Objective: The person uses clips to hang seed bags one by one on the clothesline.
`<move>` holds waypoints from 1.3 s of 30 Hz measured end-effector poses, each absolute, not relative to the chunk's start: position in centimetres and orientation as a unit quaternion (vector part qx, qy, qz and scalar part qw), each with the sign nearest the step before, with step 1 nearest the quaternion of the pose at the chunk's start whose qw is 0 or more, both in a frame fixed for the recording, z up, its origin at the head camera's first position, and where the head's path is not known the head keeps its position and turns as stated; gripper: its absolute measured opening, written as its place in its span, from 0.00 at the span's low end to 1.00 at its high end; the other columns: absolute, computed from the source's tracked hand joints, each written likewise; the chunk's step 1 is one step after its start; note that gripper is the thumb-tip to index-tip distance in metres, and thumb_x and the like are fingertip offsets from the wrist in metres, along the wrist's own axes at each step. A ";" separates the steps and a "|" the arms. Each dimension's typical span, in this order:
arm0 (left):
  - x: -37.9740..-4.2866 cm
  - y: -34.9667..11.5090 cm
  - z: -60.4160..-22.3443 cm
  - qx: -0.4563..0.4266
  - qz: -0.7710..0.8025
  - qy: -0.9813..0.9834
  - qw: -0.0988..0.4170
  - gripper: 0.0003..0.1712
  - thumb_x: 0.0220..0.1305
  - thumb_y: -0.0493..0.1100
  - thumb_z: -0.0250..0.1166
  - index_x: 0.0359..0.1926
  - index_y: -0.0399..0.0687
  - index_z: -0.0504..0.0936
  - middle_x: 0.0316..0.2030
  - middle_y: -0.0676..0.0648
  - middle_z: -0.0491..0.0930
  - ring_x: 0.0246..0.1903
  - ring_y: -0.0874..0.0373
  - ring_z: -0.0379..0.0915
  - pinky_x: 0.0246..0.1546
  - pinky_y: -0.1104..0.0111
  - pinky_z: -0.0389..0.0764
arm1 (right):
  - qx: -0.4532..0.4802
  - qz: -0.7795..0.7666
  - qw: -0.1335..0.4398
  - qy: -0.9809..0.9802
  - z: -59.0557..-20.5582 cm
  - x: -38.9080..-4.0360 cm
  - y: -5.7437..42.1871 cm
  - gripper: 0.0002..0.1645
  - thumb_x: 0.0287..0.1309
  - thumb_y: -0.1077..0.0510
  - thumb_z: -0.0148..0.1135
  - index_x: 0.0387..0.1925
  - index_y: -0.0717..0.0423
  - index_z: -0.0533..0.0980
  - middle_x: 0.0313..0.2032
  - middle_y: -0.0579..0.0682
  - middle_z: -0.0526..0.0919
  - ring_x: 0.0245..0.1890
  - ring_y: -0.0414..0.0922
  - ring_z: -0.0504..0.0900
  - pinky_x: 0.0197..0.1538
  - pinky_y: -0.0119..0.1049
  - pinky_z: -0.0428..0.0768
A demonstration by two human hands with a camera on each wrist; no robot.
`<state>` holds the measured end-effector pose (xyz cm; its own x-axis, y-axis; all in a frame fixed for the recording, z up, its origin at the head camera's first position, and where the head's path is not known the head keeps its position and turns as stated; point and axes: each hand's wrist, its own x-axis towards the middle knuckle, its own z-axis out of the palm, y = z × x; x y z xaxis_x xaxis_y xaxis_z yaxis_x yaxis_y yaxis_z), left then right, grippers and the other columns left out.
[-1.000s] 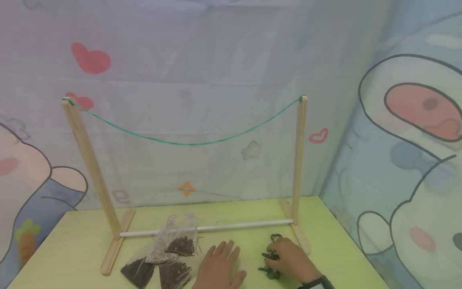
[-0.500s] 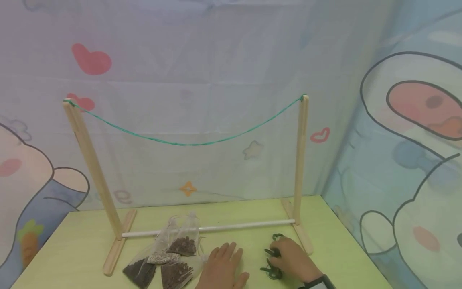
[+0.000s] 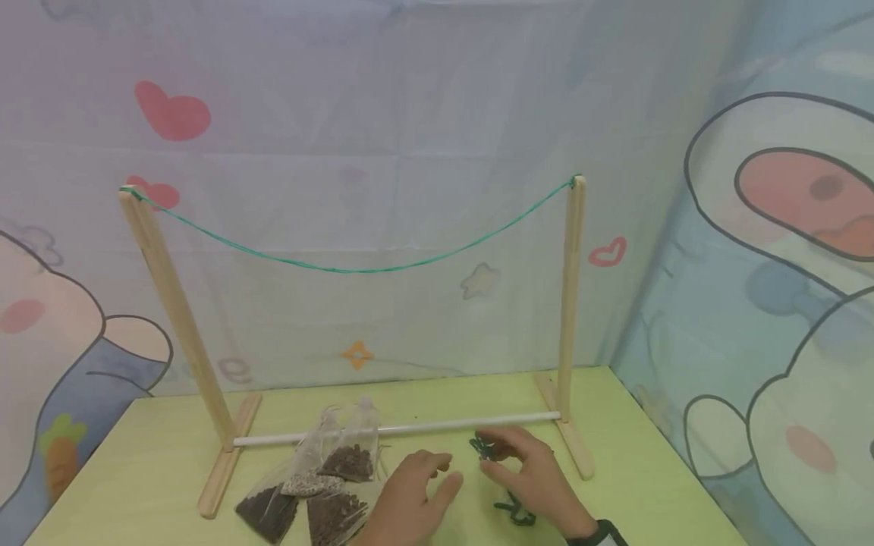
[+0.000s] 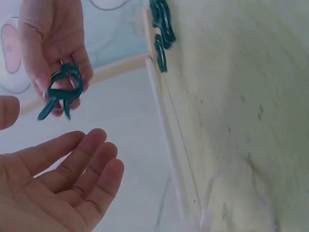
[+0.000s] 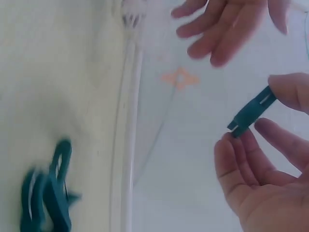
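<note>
In the head view my right hand (image 3: 539,479) is raised off the table, pinching a dark green plastic clip (image 3: 482,446) between thumb and fingers. The right wrist view shows that clip (image 5: 252,112) edge-on, held at one end by the thumb. My left hand (image 3: 408,497) is just left of it, palm turned toward the clip, fingers loosely bent and holding nothing; a gap separates the two. More green clips (image 3: 517,513) lie on the table below my right hand. Mesh bags with dark brown pieces (image 3: 347,462) lie left of my left hand.
A wooden stand spans the table (image 3: 471,398), with a left post (image 3: 180,326), a right post (image 3: 570,303) and a white rod (image 3: 464,425) low between them. A green cord (image 3: 355,271) sags between the post tops. A printed cloth (image 3: 410,152) hangs behind.
My right hand has lifted one clip from the group on the table and moved left with it. My left hand has come up off the table and turned toward it.
</note>
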<state>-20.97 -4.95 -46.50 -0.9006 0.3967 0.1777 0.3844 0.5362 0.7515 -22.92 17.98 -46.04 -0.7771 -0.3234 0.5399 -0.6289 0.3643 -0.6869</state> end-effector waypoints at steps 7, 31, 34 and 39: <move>-21.0 -4.6 -46.4 0.189 0.561 0.804 0.048 0.25 0.80 0.57 0.55 0.62 0.45 0.82 0.53 0.48 0.84 0.49 0.51 0.80 0.47 0.58 0.82 | 0.369 0.545 0.151 -0.737 -46.2 -22.3 16.0 0.23 0.65 0.71 0.67 0.61 0.66 0.77 0.51 0.60 0.83 0.48 0.45 0.85 0.49 0.39 0.86; -20.5 -4.5 -46.6 0.251 0.419 0.842 -0.229 0.15 0.60 0.40 0.77 0.48 0.48 0.87 0.36 0.56 0.82 0.35 0.63 0.74 0.35 0.71 0.79 | 0.419 0.518 0.191 -0.721 -46.2 -22.6 16.5 0.36 0.55 0.73 0.73 0.66 0.61 0.74 0.48 0.57 0.83 0.40 0.49 0.83 0.39 0.39 0.86; -20.5 -4.6 -46.6 0.275 0.405 0.838 -0.241 0.15 0.58 0.39 0.78 0.47 0.47 0.88 0.34 0.54 0.82 0.32 0.63 0.73 0.32 0.73 0.77 | 0.428 0.511 0.180 -0.723 -46.1 -22.7 16.7 0.31 0.56 0.71 0.74 0.61 0.59 0.77 0.45 0.58 0.84 0.38 0.49 0.84 0.37 0.40 0.87; -20.5 -4.6 -46.5 0.299 0.405 0.836 -0.217 0.13 0.61 0.42 0.77 0.46 0.47 0.88 0.33 0.55 0.82 0.31 0.69 0.71 0.31 0.75 0.77 | 0.438 0.498 0.173 -0.729 -46.1 -22.7 17.0 0.25 0.54 0.70 0.76 0.55 0.59 0.80 0.40 0.53 0.84 0.35 0.47 0.84 0.35 0.39 0.87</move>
